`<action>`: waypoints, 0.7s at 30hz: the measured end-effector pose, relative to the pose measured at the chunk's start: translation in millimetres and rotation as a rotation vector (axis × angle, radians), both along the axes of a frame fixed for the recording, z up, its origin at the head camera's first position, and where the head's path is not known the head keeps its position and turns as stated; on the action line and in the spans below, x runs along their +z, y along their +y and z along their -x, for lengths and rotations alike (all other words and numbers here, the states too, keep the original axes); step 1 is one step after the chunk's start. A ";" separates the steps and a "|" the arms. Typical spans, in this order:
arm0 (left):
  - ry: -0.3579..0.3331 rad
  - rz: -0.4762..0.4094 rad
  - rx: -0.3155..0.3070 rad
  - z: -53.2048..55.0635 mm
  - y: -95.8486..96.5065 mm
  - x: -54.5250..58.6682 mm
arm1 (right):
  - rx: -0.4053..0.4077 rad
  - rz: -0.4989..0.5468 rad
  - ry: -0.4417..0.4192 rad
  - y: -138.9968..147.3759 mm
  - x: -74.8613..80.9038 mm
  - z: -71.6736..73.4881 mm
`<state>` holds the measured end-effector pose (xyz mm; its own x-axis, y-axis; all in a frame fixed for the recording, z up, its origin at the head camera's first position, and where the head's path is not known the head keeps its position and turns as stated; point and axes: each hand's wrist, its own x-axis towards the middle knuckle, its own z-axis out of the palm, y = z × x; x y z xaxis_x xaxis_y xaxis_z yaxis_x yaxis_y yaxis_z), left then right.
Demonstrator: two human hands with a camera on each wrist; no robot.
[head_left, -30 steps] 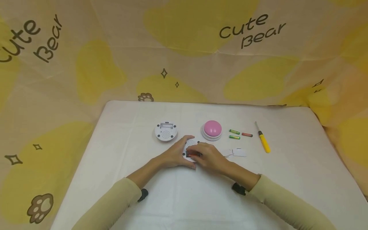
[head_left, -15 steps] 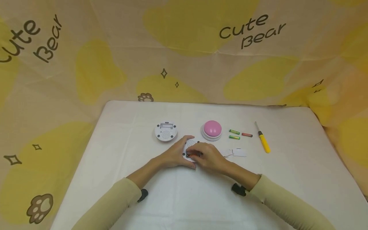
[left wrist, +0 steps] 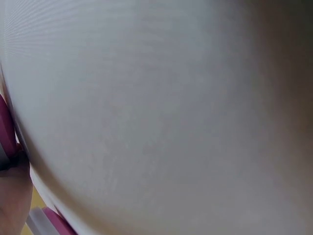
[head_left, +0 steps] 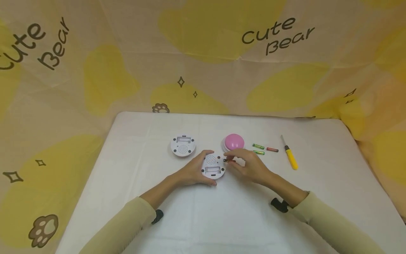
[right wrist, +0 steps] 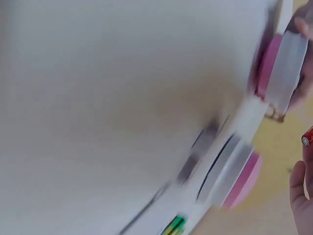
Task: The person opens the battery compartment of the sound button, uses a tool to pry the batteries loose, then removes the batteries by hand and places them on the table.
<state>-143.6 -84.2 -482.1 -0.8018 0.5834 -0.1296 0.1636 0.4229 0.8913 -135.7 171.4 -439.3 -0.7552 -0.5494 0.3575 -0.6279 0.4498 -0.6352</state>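
In the head view my left hand (head_left: 190,173) grips a white round button device (head_left: 213,165) by its rim, underside up. Its battery bay lies uncovered and holds no batteries. Just right of it, my right hand (head_left: 250,166) pinches a red battery (head_left: 229,161) between thumb and fingers, apart from the device. The right wrist view shows this battery's end (right wrist: 306,140) at its right edge, and the held device's pink dome (right wrist: 269,63) facing down. Mostly blurred white surface fills the left wrist view.
A second upturned device (head_left: 183,146) with an open bay lies at left. Another stands dome-up, its pink top (head_left: 234,141) showing. Two green batteries (head_left: 258,146), a red battery (head_left: 272,150) and a yellow screwdriver (head_left: 291,158) lie to the right on the white table (head_left: 142,151).
My right hand has lifted the red battery out of the held device's bay and moved it right and slightly up. The left hand and the device have stayed in place.
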 end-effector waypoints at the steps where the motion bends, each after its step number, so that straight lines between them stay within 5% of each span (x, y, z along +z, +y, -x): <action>1: -0.003 -0.001 0.005 -0.2 0.2 -0.2 | -0.024 -0.014 0.008 7.6 0.7 1.7; 12: 0.005 0.002 0.043 0.0 2.4 -0.6 | -0.207 -0.135 0.086 96.2 -10.6 16.3; 21: 0.109 0.024 0.091 4.6 13.1 8.5 | -0.341 -0.307 -0.039 121.4 -20.5 15.7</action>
<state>-148.2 -71.1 -473.6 -0.8612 0.5057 -0.0520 0.2188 0.4610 0.8600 -151.4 292.7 -459.8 -0.9209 -0.3434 0.1846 -0.3897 0.7973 -0.4608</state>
